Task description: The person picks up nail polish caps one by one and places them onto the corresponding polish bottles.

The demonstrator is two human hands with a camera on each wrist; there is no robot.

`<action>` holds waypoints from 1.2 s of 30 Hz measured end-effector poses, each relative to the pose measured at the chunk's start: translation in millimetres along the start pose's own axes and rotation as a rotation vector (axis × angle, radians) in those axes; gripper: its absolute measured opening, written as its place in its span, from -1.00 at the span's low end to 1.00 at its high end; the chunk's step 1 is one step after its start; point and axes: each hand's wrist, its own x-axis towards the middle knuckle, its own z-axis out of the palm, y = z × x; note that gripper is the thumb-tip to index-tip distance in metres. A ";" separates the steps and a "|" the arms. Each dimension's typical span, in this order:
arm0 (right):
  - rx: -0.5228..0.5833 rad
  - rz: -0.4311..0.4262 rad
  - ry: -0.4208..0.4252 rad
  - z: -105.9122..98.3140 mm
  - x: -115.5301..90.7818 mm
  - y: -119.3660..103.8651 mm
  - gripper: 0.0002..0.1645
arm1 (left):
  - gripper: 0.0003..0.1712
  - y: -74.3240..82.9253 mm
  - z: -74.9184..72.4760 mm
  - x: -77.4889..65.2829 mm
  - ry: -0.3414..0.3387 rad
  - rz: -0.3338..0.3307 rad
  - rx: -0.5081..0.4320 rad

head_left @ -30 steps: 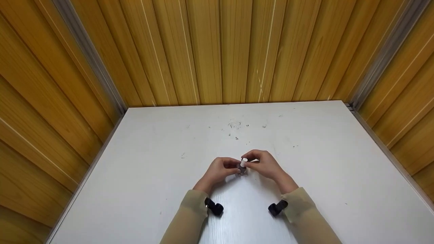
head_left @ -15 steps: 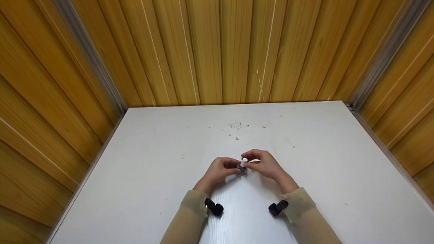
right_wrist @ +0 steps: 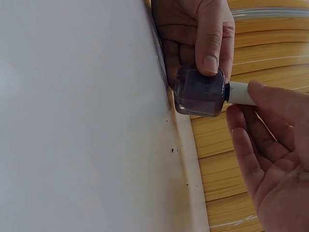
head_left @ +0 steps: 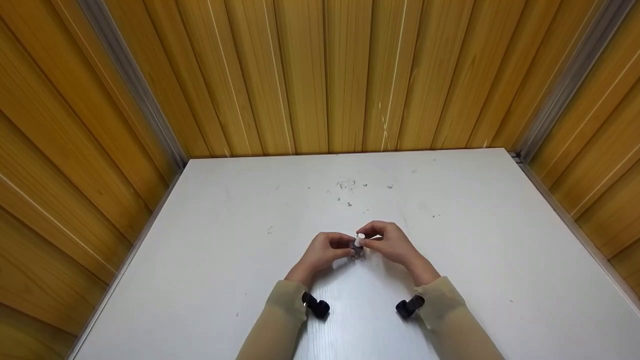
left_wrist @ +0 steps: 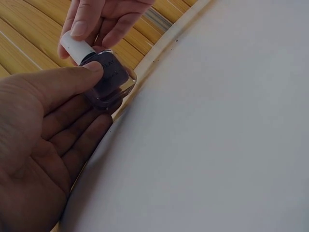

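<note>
A small nail polish bottle (head_left: 357, 251) of clear glass with dark purple-grey polish is held just over the middle of the white table. My left hand (head_left: 322, 253) grips its body, thumb (left_wrist: 72, 79) across the lettered front and fingers behind. From the right, my right hand (head_left: 394, 245) pinches the white cap (right_wrist: 239, 93) between thumb and fingertips. A short dark neck shows between cap and glass in the right wrist view. The bottle (right_wrist: 197, 99) lies tilted there, and its back is hidden by the left fingers.
The white table (head_left: 200, 250) has dark specks and scuffs (head_left: 346, 185) beyond the hands. Wood-patterned panels (head_left: 300, 75) wall it in at the back and both sides, with grey metal posts (head_left: 135, 80) at the corners. Black wrist cameras (head_left: 316, 306) sit on both sleeves.
Both hands keep the same place and hold on the bottle and its cap. The cap's tilt shifts very slightly.
</note>
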 end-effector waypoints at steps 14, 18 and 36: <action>0.010 0.013 -0.044 -2.4 -4.1 -12.5 -0.64 | -0.71 2.0 -0.6 -1.2 0.005 -0.002 -0.002; -0.008 0.010 -0.030 -0.3 0.7 0.2 -0.68 | -0.71 2.7 -0.4 -1.4 0.003 -0.006 -0.018; 0.022 -0.012 -0.032 -3.3 -0.9 -0.1 -0.61 | -0.72 3.6 0.9 -2.5 0.011 -0.023 -0.029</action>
